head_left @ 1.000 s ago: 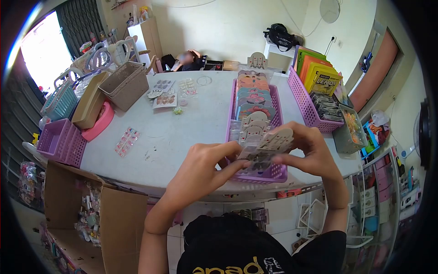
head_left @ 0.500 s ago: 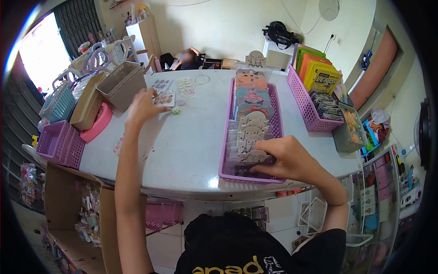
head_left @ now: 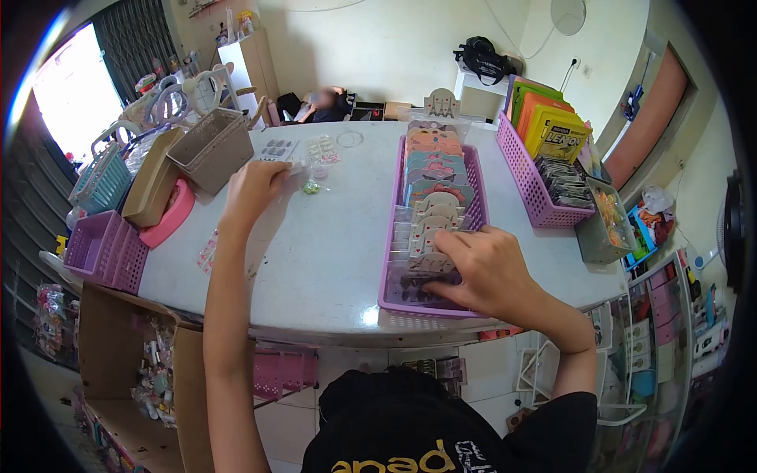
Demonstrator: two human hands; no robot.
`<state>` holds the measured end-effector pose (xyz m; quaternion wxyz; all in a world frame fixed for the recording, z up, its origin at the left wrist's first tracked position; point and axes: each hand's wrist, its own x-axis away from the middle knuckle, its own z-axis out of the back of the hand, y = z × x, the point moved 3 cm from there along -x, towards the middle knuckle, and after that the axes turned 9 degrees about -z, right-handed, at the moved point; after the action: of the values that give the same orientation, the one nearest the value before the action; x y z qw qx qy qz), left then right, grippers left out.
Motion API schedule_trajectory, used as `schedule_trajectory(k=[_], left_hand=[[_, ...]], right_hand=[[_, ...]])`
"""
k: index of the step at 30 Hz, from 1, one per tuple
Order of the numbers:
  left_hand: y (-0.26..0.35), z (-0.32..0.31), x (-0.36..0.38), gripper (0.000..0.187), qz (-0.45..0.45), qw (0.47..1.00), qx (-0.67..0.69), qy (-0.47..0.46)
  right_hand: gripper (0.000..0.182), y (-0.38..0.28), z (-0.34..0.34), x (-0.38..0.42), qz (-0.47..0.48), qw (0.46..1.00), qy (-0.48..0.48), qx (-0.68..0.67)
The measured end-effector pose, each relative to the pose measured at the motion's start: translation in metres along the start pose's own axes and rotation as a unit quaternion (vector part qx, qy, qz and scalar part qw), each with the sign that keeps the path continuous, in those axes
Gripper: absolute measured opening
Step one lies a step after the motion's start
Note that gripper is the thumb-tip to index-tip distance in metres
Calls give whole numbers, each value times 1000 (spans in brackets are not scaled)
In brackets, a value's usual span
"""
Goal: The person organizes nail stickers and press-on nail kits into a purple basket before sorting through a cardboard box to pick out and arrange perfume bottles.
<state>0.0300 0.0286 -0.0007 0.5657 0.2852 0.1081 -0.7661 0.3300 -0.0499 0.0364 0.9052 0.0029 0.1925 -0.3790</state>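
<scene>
My left hand (head_left: 256, 191) is over the far left of the table, its fingers pinched on a small clear packet (head_left: 297, 167), seen nearly edge-on. Just right of it lie a small green item (head_left: 312, 188) in clear wrapping and a little round pinkish piece (head_left: 318, 171). Behind are a card of round grey pieces (head_left: 277, 148) and a clear pack of small pieces (head_left: 322, 147). My right hand (head_left: 493, 272) reaches into the purple basket (head_left: 385, 296), fingers and thumb closed around the front white cards (head_left: 430, 262). Their lower parts are partly hidden.
Pastel cards (head_left: 434, 162) fill the basket's far part. A second purple basket (head_left: 536, 197) of colourful packets stands right. Left are a grey-brown basket (head_left: 209, 150), a pink tray (head_left: 175, 217) and purple baskets (head_left: 102, 246). An open carton (head_left: 189, 378) sits below; a person (head_left: 331, 106) is beyond the table.
My left fingers have closed, and the card of brown round pieces no longer shows flat beside them. The green item has shifted slightly right. My right thumb and fingers have shifted on the front white cards.
</scene>
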Motion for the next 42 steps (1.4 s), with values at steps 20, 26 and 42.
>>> schedule_trajectory(k=[20, 26, 42], left_hand=[[180, 52, 58, 30, -313, 916, 222, 121], [150, 65, 49, 37, -262, 937, 219, 72], [-87, -60, -46, 74, 187, 968, -22, -168]], right_hand=[[49, 8, 22, 11, -127, 742, -63, -656], [30, 18, 26, 14, -99, 868, 85, -479], [37, -2, 13, 2, 51, 980, -85, -174]])
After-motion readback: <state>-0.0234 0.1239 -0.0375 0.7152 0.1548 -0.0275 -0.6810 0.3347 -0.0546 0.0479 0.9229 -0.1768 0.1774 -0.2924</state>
